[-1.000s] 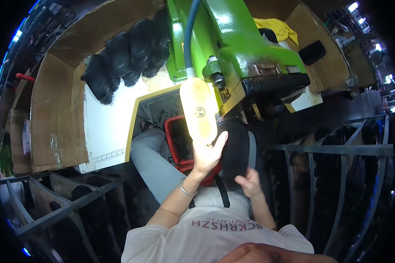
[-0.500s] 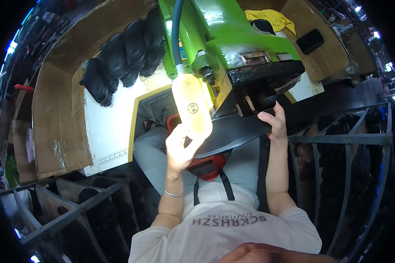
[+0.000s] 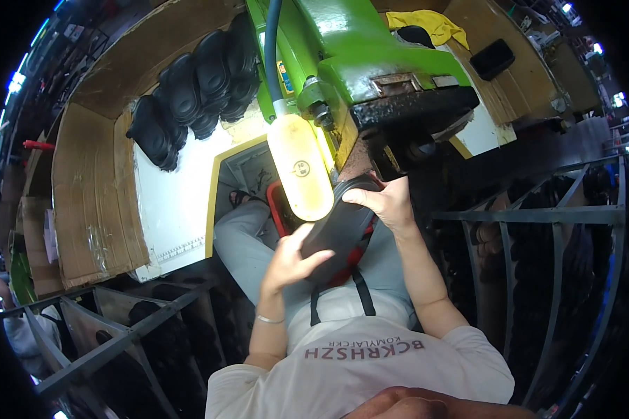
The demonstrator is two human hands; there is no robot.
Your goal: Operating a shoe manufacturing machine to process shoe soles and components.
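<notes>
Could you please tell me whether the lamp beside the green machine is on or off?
It is on: the yellow lamp looks glaringly bright, and the white tabletop near it is brightly lit.

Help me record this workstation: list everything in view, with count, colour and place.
Sole-shaped piece: 1, dark grey, centre.
Machine: 1, green-and-black, top centre.
Lamp: 1, yellow, lit, beside machine.
Cable: 1, blue-grey, above lamp.
Moulded pieces: several, black, left of machine.
Table: 1, white, yellow-edged, around machine.
Cardboard: several panels, brown, table's sides.
Cloth: 1, yellow, upper right.
Tray: 1, black, upper right.
Container: 1, red, lower centre.
Racks: 2, grey, lower left and right.
Bracelet: 1, silver, left wrist.
Trousers: 1 pair, grey, centre.
Shirt: 1, white, bottom.
Left hand: 1, bare, open, near piece.
Right hand: 1, bare, gripping piece.
</notes>
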